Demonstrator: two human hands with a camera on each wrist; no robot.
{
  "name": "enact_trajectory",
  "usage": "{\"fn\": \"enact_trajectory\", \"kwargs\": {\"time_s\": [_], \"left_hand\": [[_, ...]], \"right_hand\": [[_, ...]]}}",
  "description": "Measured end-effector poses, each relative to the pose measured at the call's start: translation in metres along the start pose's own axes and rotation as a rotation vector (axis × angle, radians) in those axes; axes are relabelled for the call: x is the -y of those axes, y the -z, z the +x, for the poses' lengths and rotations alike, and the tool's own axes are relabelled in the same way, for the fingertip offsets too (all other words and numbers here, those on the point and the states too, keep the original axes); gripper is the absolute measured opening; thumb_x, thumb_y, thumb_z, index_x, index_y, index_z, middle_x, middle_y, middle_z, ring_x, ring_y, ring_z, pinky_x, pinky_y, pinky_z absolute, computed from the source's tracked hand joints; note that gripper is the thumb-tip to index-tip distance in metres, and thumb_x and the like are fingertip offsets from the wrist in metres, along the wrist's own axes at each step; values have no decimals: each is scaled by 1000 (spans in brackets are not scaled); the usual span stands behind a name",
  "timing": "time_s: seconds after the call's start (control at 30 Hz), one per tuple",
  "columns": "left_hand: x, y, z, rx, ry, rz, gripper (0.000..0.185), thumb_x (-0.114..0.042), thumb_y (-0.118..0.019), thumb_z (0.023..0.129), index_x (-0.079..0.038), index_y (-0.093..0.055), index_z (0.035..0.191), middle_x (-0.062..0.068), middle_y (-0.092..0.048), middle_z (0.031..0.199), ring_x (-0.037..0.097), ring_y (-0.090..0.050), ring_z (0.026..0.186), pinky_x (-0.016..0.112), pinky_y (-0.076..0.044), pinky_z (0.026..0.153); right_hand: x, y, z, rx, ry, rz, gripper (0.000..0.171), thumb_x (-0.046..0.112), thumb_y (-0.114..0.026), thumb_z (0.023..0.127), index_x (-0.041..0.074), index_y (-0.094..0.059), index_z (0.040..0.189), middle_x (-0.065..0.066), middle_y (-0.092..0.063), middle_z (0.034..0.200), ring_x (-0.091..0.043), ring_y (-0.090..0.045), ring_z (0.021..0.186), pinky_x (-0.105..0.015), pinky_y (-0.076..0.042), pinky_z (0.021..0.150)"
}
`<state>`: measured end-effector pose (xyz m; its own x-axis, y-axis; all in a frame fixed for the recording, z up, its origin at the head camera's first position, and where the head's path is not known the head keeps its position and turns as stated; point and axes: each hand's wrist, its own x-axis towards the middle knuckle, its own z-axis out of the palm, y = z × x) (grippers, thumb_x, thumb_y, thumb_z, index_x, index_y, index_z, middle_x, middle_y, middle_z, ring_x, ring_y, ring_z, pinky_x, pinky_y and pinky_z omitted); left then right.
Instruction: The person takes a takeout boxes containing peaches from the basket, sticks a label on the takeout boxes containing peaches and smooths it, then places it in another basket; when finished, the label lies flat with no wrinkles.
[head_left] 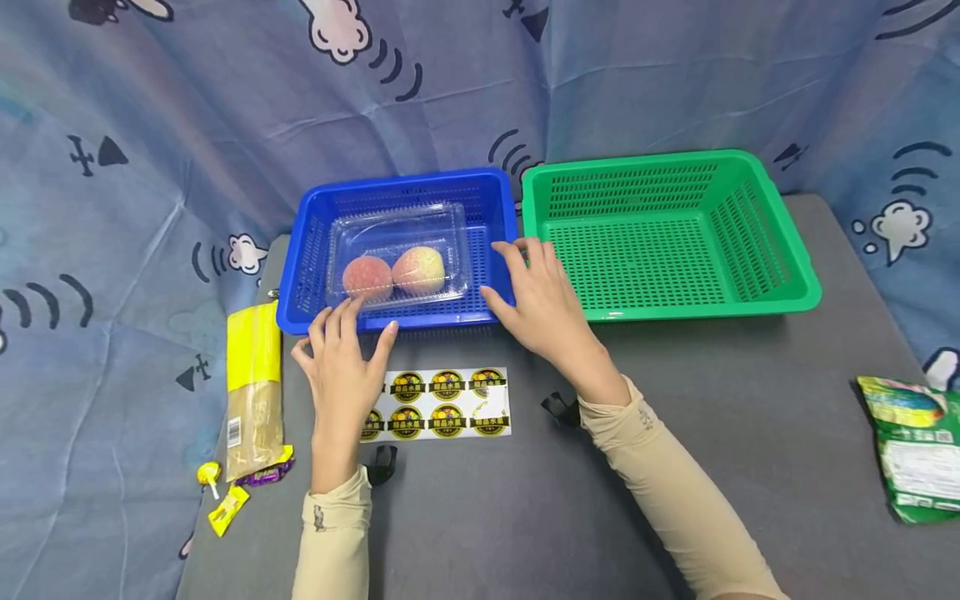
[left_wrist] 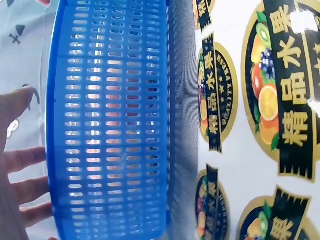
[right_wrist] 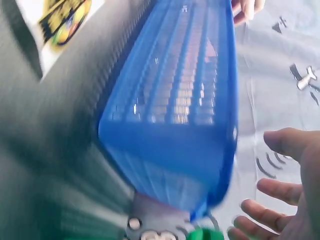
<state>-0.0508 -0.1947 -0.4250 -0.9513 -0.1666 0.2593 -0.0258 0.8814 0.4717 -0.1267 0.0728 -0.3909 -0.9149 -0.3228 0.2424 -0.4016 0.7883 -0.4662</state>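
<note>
A blue slotted basket [head_left: 315, 212] stands on the grey table and holds a clear lidded box [head_left: 442, 223] with two peaches [head_left: 393, 272] inside. My left hand [head_left: 342, 357] hovers at the basket's front rim, fingers spread and straight, holding nothing. At the basket's front right corner my right hand [head_left: 536, 300] is likewise spread, close to the rim; contact is unclear. The left wrist view shows the basket wall [left_wrist: 110, 120] beside the sticker sheet [left_wrist: 260, 125], with fingers [left_wrist: 22, 165] at the left. The right wrist view is blurred: basket corner [right_wrist: 175, 145], fingers [right_wrist: 280, 205] apart from it.
An empty green basket [head_left: 772, 292] stands right of the blue one. A sheet of round fruit stickers [head_left: 442, 404] lies under my hands. A yellow packet [head_left: 253, 387] and small sweets [head_left: 225, 500] lie at the left, a green bag [head_left: 911, 446] at the right edge.
</note>
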Motion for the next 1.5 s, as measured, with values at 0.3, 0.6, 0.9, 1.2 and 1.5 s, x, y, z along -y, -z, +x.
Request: {"fn": "enact_trajectory", "kwargs": {"time_s": [0.3,0.6,0.9,1.2,1.5], "left_hand": [[13,-4,6,-4,32,-186,51,-38,-76,99,-13,-66,142,18,-66,135,40,-47,135,62,-26,112],[16,-3,12,6,52,-253,44,-33,-78,98,-10,-71,134,20,-67,130,40,-46,132,61,-29,110],[14,-8,12,-4,62,-259,35,-32,-77,98,-8,-77,124,20,-67,128,39,-44,135,59,-27,117],[13,-13,12,-50,46,-316,27,-29,-78,97,-7,-80,112,20,-69,121,41,-46,131,58,-28,119],[14,-14,13,-72,43,-331,25,-28,-80,95,-6,-81,108,20,-69,118,41,-47,130,57,-28,119]], "right_hand": [[13,-43,34,78,-7,92,75,39,-72,101,16,-38,163,-20,-49,155,-38,-58,131,-53,-52,104],[26,-47,59,245,-106,-9,87,59,-64,101,36,-16,171,-29,-36,167,-51,-57,137,-61,-53,104],[29,-52,72,337,-252,271,84,55,-59,105,41,-9,171,-27,-20,174,-51,-27,158,-72,-34,120],[23,-56,76,346,-323,419,80,41,-62,106,33,-17,171,-19,-27,174,-43,-22,162,-68,-26,126],[22,-56,77,338,-297,442,79,37,-62,106,30,-19,171,-35,-26,167,-46,-33,155,-65,-36,122]]}}
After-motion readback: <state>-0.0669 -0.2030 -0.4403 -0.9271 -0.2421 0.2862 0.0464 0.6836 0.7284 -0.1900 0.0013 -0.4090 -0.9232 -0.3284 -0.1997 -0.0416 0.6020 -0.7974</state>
